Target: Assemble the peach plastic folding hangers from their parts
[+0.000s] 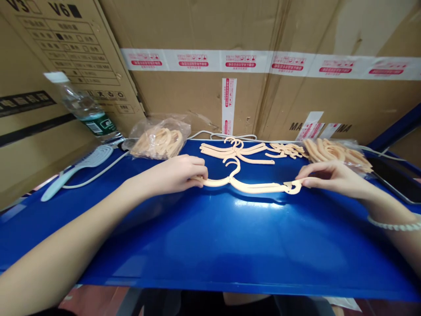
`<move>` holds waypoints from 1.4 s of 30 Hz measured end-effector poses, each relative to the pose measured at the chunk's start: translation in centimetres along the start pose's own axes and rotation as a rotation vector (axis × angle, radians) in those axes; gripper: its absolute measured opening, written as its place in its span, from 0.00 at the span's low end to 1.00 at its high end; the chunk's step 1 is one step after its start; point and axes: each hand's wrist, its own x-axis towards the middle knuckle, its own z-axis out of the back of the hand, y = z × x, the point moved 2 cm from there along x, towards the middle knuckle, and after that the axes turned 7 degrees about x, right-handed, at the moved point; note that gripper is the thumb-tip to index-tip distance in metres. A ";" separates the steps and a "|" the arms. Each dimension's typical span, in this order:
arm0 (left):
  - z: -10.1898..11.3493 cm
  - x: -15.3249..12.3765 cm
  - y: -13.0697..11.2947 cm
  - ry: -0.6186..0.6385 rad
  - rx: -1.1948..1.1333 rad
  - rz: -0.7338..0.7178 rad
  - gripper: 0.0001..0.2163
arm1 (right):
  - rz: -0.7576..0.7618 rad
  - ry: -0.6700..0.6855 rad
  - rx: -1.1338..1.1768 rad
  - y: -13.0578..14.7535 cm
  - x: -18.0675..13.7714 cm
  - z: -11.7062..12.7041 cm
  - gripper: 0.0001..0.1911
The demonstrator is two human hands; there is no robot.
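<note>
A cream plastic clothes hanger [256, 188] is held just above the blue tabletop, its hook pointing away from me. My left hand [179, 174] pinches the tip of its left arm. Between the thumb and index finger of my right hand [335, 177] is a small cream hook piece [294, 188], which meets the hanger's right end; whether the two are joined I cannot tell. Behind lie several assembled hangers [219, 151], overlapping one another. A pile of small cream hook pieces [287, 150] rests to their right.
Clear bags of cream parts stand at the back left [159, 142] and back right [335, 153]. A water bottle [87, 109] and a pale blue hairbrush [79, 169] are on the left. A dark phone [399, 180] lies far right. Cardboard [197, 96] walls the back, with a white cable [98, 173] along it.
</note>
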 end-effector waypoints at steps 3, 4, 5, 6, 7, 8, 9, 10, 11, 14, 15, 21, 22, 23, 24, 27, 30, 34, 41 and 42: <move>-0.8 0.3 -0.1 0.027 0.010 0.017 0.03 | 0.066 0.094 -0.147 0.5 -0.1 0.1 0.16; -1.0 0.3 -0.2 0.024 0.012 0.018 0.03 | 0.081 0.111 -0.189 0.6 -0.1 0.0 0.16; -1.1 0.4 -0.1 0.020 0.012 0.019 0.02 | 0.087 0.123 -0.222 0.6 -0.1 0.0 0.16; -1.2 0.4 -0.1 0.014 0.010 0.020 0.02 | 0.085 0.132 -0.247 0.5 0.0 -0.1 0.17; -1.3 0.4 -0.1 0.007 0.002 0.022 0.03 | 0.081 0.141 -0.265 0.4 0.1 -0.2 0.18; -1.4 0.4 0.0 0.001 -0.009 0.025 0.03 | 0.079 0.147 -0.280 0.2 0.2 -0.3 0.19; -1.4 0.3 0.1 -0.001 -0.024 0.031 0.04 | 0.083 0.151 -0.294 0.1 0.3 -0.4 0.19; -1.4 0.3 0.2 0.000 -0.040 0.037 0.05 | 0.088 0.155 -0.309 -0.1 0.4 -0.5 0.20; -1.4 0.2 0.3 0.003 -0.057 0.042 0.05 | 0.097 0.156 -0.324 -0.2 0.4 -0.5 0.20; -1.2 0.0 0.6 0.022 -0.098 0.053 0.05 | 0.086 0.155 -0.345 -0.3 0.4 -0.5 0.21; -1.1 -0.1 0.7 0.035 -0.109 0.059 0.04 | 0.068 0.149 -0.341 -0.3 0.4 -0.5 0.22; -0.8 -0.6 1.6 0.115 -0.174 0.128 0.12 | 0.038 0.100 -0.332 -0.3 0.1 -0.6 0.27; -0.8 -0.6 1.8 0.125 -0.182 0.128 0.12 | 0.039 0.101 -0.347 -0.4 0.1 -0.7 0.29; -0.8 -0.6 1.8 0.133 -0.187 0.127 0.12 | 0.039 0.105 -0.365 -0.5 0.2 -0.8 0.31; -0.9 -0.6 1.9 0.137 -0.187 0.128 0.13 | 0.037 0.107 -0.383 -0.5 0.2 -1.0 0.32; -0.9 -0.6 2.1 0.128 -0.182 0.150 0.15 | 0.036 0.105 -0.424 -0.7 0.3 -1.4 0.31; -0.9 -0.6 2.2 0.105 -0.214 0.145 0.17 | 0.031 0.097 -0.439 -0.7 0.4 -1.6 0.28; -1.2 -0.4 2.4 0.069 -0.249 0.105 0.13 | 0.015 0.102 -0.424 -0.6 0.3 -1.5 0.26; -2.3 0.5 2.5 -0.012 -0.301 0.066 0.10 | -0.052 0.097 -0.465 -0.5 0.2 -0.7 0.28; -2.4 0.6 2.6 -0.040 -0.307 0.064 0.10 | -0.057 0.090 -0.477 -0.5 0.2 -0.6 0.29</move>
